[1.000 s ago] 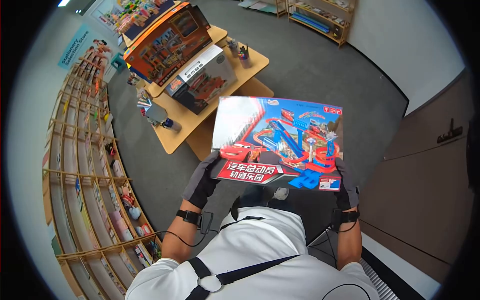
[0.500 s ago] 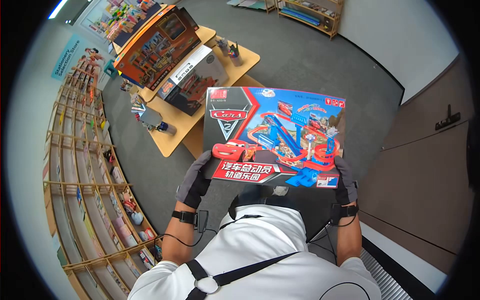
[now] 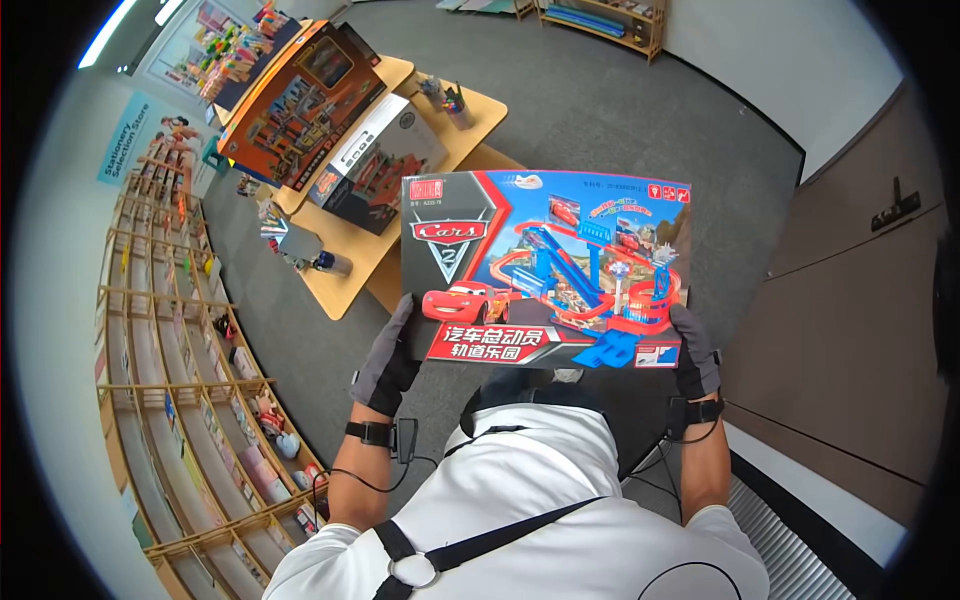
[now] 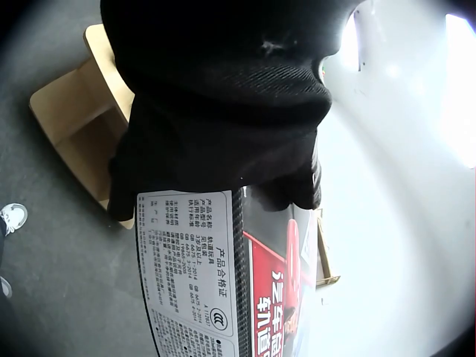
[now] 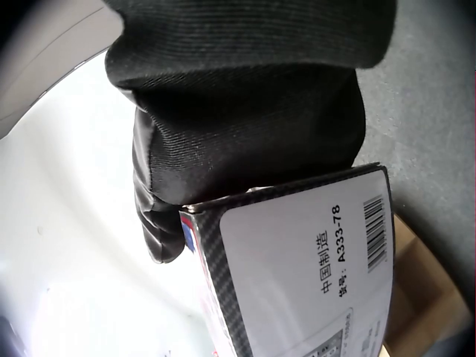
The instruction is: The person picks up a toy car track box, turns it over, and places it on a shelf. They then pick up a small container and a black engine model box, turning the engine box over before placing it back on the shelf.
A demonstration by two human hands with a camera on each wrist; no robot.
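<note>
A shop with grey carpet, long wooden shelves (image 3: 170, 330) on the left and a low wooden counter (image 3: 365, 255) carrying large toy boxes (image 3: 300, 105). In front of the person's chest, above the floor and near the counter, a Cars track-set box (image 3: 545, 265) faces up. The gloved left hand (image 3: 388, 360) grips its lower left corner, and the gloved right hand (image 3: 695, 350) grips the lower right corner, fingers wrapped around the edges.
</note>
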